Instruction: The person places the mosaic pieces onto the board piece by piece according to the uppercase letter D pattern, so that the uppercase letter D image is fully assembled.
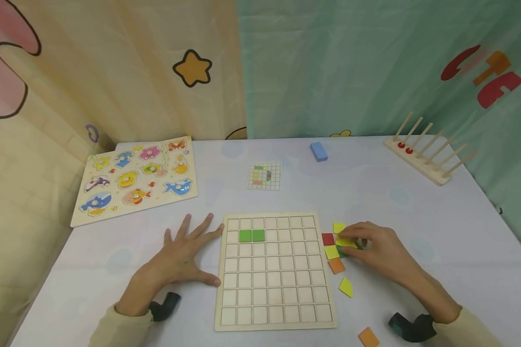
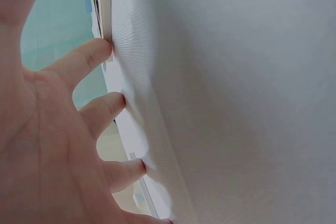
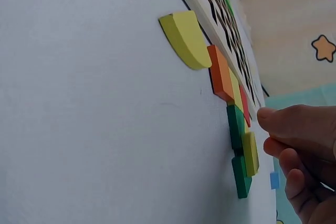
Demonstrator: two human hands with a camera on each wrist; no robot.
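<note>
A square wooden grid board (image 1: pixel 275 329) lies on the table, with two green tiles (image 1: pixel 252 235) side by side in its second row. My left hand (image 1: pixel 180 258) is spread flat at the board's left edge, index fingertip and thumb tip touching that edge. To the right of the board is a loose cluster of tiles, among them a red tile (image 1: pixel 327 239), a yellow tile (image 3: pixel 251 153), dark green tiles (image 3: pixel 241 177) and an orange tile (image 1: pixel 336 265). Over this cluster my right hand (image 1: pixel 384 253) reaches, thumb and index fingertips apart above a yellow piece.
A rounded yellow piece (image 1: pixel 346 287) and another orange tile (image 1: pixel 368 337) lie nearer. Beyond the board are a small pattern card (image 1: pixel 264 176) and a blue block (image 1: pixel 319 152). An animal peg puzzle (image 1: pixel 139 178) stands back left; a pegged wooden rack (image 1: pixel 417 160) with red beads, back right.
</note>
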